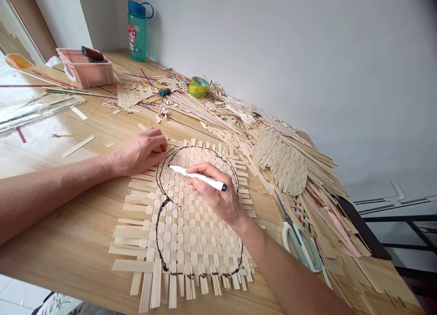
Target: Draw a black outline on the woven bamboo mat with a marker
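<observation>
A woven mat (191,224) of pale flat strips lies on the table, its loose strip ends sticking out all round. Drawn on it in black is an outline with a round top and a wider lower part. My right hand (213,192) holds a white marker (198,175) with a black end, its tip over the upper left of the outline. The tip is close to the weave; whether it touches I cannot tell. At the mat's upper left edge rests my left hand (141,151), fingers curled and thumb against the strips, holding the edge.
Scissors (297,240) lie right of the mat, near a smaller woven piece (282,162). Loose strips (205,110) heap along the wall, with a tape roll (198,87) among them. A pink basket (95,75) and a teal bottle (137,37) stand at the back.
</observation>
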`<state>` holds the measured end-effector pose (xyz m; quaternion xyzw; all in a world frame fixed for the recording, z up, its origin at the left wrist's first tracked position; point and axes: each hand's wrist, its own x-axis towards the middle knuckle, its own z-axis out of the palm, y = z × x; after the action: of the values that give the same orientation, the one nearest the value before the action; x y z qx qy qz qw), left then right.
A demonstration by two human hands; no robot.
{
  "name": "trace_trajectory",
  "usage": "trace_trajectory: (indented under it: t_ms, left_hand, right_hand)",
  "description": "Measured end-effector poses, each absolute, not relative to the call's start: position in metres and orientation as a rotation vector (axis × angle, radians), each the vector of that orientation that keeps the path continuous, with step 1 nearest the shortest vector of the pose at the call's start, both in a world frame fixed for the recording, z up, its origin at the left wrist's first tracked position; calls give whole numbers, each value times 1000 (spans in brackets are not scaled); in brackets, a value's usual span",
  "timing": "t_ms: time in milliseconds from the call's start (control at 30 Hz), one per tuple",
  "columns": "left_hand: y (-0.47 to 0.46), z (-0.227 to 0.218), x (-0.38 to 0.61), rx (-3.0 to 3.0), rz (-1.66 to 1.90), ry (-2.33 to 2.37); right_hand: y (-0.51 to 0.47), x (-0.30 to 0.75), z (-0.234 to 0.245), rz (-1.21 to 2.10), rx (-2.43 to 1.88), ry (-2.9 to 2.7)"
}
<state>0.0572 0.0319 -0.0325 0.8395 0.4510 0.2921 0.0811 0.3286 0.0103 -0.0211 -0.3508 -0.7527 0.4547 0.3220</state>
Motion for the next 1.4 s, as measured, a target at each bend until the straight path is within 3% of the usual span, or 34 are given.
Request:
trace_trajectory:
  t_ms: [1400]
  left_hand:
    - [34, -31, 56, 2552, 865, 1314]
  right_hand:
    - [11, 333, -27, 1369, -808, -1785]
